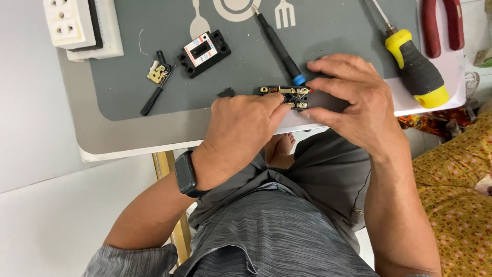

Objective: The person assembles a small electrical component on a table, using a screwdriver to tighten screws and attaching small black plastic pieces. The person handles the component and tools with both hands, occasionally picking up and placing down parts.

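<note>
Both hands meet at the counter's (133, 134) near edge on an opened black switch mechanism with brass contacts (287, 96). Left hand (241, 131) pinches its near side with fingertips; right hand (353, 105) clamps its right end, fingers curled over it. Thin black screwdriver with blue collar (279, 48) lies just behind. Yellow-black screwdriver (417, 66) and red pliers (443, 25) at right edge; white socket strip (72, 23) at far-left corner; black breaker housing (204, 52) mid-mat.

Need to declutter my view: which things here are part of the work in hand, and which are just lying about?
In hand: opened breaker, held by left hand and right hand.

Lying about: black screwdriver, yellow screwdriver, red pliers, breaker cover, brass part, white socket.
</note>
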